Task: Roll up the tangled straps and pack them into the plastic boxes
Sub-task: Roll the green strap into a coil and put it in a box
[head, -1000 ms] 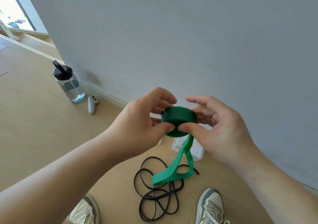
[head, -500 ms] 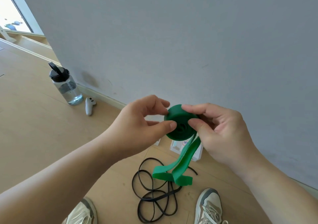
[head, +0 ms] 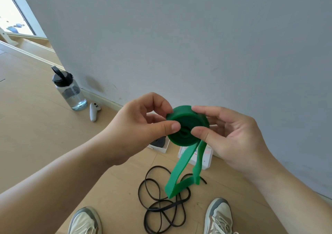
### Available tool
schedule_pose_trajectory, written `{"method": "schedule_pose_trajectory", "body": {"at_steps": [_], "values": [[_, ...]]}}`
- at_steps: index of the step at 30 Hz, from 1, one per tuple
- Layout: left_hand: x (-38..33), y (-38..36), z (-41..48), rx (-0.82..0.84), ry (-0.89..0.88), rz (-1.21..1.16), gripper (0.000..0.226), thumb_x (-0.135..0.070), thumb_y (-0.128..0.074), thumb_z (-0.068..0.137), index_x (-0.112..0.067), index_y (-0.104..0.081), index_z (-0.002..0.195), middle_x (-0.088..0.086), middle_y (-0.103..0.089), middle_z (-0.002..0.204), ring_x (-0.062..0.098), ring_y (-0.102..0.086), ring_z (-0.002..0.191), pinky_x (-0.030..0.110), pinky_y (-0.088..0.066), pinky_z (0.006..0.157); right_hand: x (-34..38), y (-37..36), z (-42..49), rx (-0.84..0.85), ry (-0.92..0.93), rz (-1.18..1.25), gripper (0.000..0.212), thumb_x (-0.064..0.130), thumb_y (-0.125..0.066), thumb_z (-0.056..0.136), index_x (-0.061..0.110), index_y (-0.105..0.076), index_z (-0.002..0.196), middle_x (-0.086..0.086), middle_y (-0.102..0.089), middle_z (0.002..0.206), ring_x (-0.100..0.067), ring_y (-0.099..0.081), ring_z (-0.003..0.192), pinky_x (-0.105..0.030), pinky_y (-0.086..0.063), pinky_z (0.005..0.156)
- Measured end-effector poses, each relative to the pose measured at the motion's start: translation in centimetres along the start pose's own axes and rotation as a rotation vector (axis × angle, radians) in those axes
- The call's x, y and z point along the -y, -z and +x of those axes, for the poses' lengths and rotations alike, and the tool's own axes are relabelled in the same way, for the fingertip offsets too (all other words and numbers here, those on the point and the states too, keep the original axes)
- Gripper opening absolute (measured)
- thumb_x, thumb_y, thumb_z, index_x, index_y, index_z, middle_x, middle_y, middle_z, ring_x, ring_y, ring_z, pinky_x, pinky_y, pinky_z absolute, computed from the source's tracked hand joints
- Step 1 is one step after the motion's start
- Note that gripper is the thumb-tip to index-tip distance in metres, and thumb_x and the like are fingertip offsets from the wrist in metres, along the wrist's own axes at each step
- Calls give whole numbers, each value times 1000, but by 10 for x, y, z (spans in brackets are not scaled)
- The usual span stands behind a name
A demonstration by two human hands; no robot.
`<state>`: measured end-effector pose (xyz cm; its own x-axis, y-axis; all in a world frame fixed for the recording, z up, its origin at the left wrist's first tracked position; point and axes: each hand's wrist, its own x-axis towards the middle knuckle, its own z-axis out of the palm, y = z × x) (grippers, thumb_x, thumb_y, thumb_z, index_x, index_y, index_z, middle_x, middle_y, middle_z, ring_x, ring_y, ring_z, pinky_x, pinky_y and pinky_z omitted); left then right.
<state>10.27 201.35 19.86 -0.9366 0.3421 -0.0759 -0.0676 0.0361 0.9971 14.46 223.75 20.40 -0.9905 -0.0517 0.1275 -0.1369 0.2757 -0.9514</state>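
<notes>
head view: a person's left hand (head: pixel 136 125) and right hand (head: pixel 233 134) hold a tightly wound roll of green strap (head: pixel 186 116) in the air in front of a pale grey wall (head: pixel 197 36). both hands pinch the roll, thumbs pressed on its near face beside the centre hole and curled fingers round its back and rim. a loose green tail (head: pixel 179 170) hangs from the roll's lower edge and doubles back in a fold above the wooden floor (head: pixel 36 134). below it a tangled black strap (head: pixel 158 203) lies in loops on the floor between two grey-and-white shoes (head: pixel 219 217). against the wall, partly hidden by the hands, stand two plastic boxes: a clear one (head: pixel 206 160) behind the green tail, and one to its left (head: pixel 164 148) with something dark and coiled inside. further left stand a clear water bottle (head: pixel 70 91) with a black lid and, just beside it, a white handheld controller (head: pixel 94 111).
</notes>
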Motion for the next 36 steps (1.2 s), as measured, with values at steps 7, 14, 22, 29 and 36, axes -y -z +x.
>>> {"method": "schedule_pose_trajectory", "body": {"at_steps": [7,14,22,29,36], "values": [[3,-9,-3,-1,44,-25,46,-11,-86,78,-18,-63,116,-7,-72,95,19,-77,92,35,-64,81,4,-1,-1,-14,7,40,40,-5,-70,91,27,-78,112,8,-80,104,-12,-75,102,-24,-59,91],[3,-13,-9,-1,-159,476,57,-19,-88,77,-38,-64,125,-20,-72,101,-2,-66,104,17,-56,83,4,-14,-2,82,82,-281,42,-7,-73,87,27,-80,110,16,-77,102,-3,-71,100,-13,-55,85],[-1,-3,-4,-39,20,-130,42,-5,-86,76,-16,-67,112,4,-75,101,25,-77,93,38,-64,75,10,-8,0,-55,-16,98,32,17,-78,77,26,-80,107,5,-80,101,-14,-78,93,-25,-61,84],[10,-13,-3,-19,33,86,40,-12,-86,83,-24,-66,116,-6,-75,108,12,-74,103,35,-64,83,6,-8,2,-72,15,-55,34,-5,-73,88,26,-82,99,10,-80,96,-8,-76,89,-18,-60,79],[-1,-4,-2,21,-56,363,53,-13,-90,76,-39,-66,116,-19,-72,101,0,-68,99,20,-61,75,7,-12,1,-2,-9,-65,33,-4,-80,81,27,-84,90,14,-80,94,-5,-75,91,-18,-60,76]]}}
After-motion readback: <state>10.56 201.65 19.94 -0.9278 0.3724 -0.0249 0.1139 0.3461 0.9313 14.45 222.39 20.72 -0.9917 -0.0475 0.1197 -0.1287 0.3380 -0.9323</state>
